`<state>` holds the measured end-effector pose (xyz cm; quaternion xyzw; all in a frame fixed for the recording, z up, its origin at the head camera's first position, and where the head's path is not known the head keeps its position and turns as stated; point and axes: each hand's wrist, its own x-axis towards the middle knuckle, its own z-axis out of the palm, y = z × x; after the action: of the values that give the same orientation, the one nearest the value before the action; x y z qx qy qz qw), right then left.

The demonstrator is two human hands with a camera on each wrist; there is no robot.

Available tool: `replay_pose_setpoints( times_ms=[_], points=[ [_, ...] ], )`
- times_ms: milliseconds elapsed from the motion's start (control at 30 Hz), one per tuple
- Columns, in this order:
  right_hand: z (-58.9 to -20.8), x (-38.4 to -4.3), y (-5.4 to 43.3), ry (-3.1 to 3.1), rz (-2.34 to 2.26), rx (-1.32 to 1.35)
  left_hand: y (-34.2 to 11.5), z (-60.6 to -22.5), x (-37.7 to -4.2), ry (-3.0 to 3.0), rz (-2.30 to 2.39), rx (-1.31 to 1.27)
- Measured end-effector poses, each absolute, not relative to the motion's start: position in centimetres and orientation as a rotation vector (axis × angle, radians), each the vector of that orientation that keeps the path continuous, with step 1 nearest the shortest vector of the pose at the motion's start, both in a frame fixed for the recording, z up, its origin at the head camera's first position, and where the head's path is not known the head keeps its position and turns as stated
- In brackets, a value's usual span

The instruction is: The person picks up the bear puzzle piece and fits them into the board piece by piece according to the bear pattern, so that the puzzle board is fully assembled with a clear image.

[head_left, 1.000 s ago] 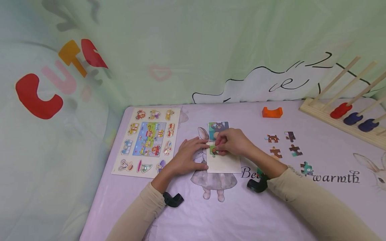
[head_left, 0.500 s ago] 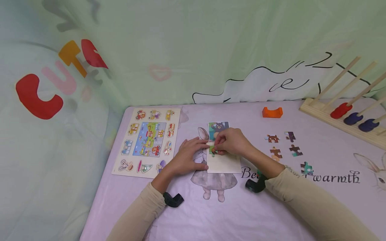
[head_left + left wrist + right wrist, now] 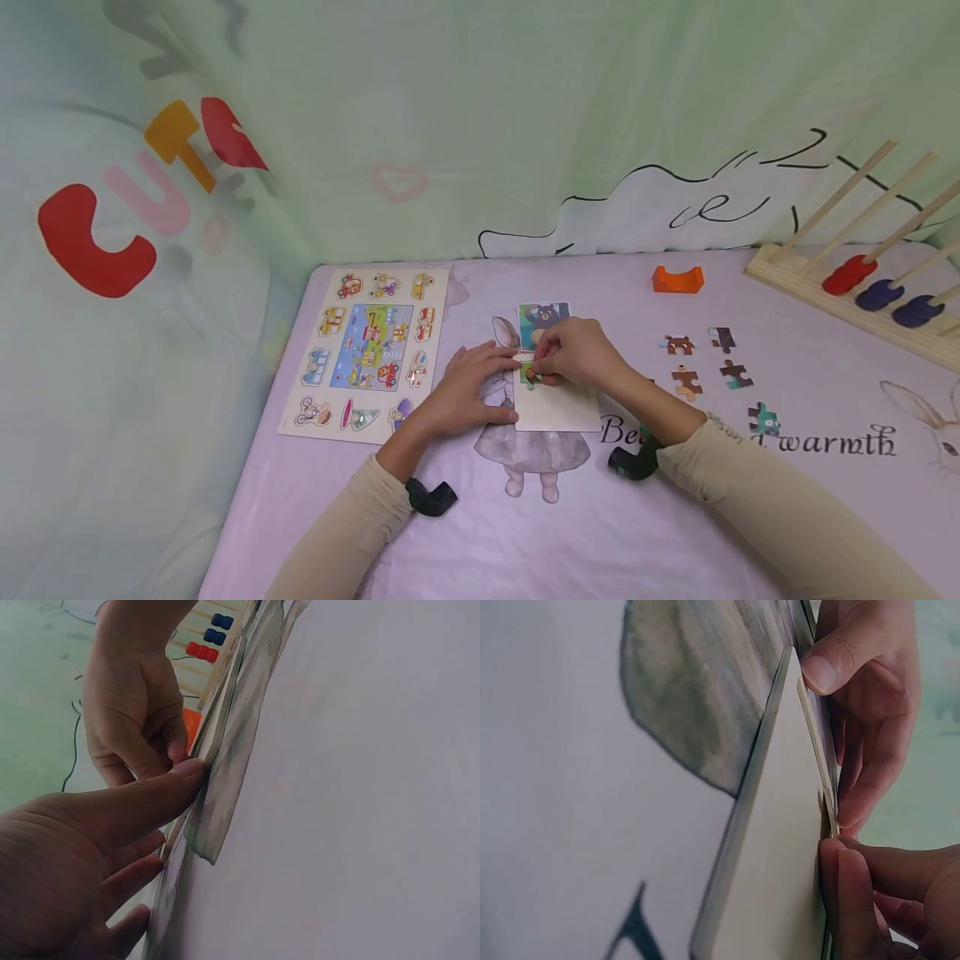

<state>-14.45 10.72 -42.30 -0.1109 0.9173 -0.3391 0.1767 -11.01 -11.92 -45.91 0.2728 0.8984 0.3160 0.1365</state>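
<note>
A small cream puzzle board (image 3: pixel 558 408) lies in the middle of the table. My right hand (image 3: pixel 581 354) pinches a green and brown jigsaw piece (image 3: pixel 529 381) at the board's upper left corner, its fingertips low over the surface. My left hand (image 3: pixel 468 392) rests along the left edge, thumb near the lower corner and fingers stretched towards the upper one. In the right wrist view the left thumb (image 3: pixel 821 673) touches the board's edge. Just above the board sits a bear picture card (image 3: pixel 553 315), partly covered by my right hand.
Several loose jigsaw pieces (image 3: pixel 686 380) lie to the right, one partly under my right forearm. A vehicle puzzle board (image 3: pixel 442 287) is on the left. An orange block (image 3: pixel 677 281) stands at the back, and a wooden bead frame (image 3: pixel 780 271) at the far right.
The right hand has shifted the pinched piece very slightly left at the board's corner, and its forearm has moved a little left. The left hand stays still.
</note>
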Motion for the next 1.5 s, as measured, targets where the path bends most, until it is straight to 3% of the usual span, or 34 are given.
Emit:
replay_pose_setpoints(
  times_ms=[1500],
  points=[
    [-42.29, -13.73, 11.28, 2.526, -0.993, -0.24, -11.51, -45.57, -11.3, 2.647, 0.937, 0.75]
  ],
)
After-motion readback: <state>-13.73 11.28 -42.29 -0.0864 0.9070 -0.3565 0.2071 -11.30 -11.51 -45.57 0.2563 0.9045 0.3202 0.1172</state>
